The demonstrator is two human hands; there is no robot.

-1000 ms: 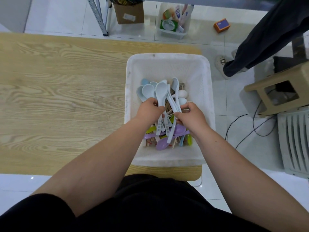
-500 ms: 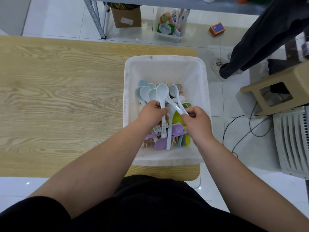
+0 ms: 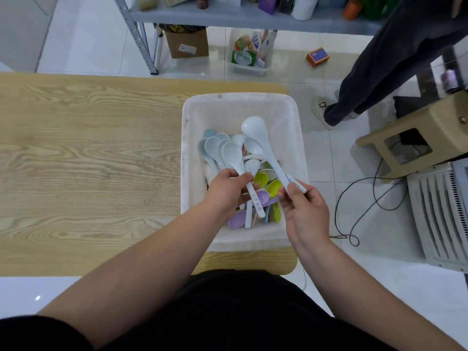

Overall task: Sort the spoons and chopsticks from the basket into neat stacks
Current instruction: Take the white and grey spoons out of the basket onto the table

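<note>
1. Two long-handled white spoons point(image 3: 255, 133) are up above the basket point(image 3: 187, 148), bowls pointing toward its far end, one bowl lying just over the other.
2. The right hand point(image 3: 304, 211) has them by the very ends of their handles. Thumb and curled fingers pinch the two handles together, and a short tip of handle pokes out past the fingertips.
3. Just to the left, the left hand point(image 3: 225, 191) grips a fan of pale blue spoons point(image 3: 220, 148). The thumb lies across the handles and the fingers curl underneath. The bowls spread out beyond the knuckles, and one printed handle sticks out toward the person.
4. Under both hands, loose in the basket's near half, lie green spoons point(image 3: 260, 178) and purple spoons point(image 3: 235, 221). A few thin wooden slivers show among them, too little to tell what they are.
5. The basket sits at the right end of a wooden table point(image 3: 88, 160).
6. Beyond it stand a metal shelf point(image 3: 253, 16) and, on the floor, a cardboard box point(image 3: 187, 44). To the right are a tan stool point(image 3: 417, 140), a trailing cable point(image 3: 367, 198) and another person's dark trouser leg point(image 3: 392, 59).
</note>
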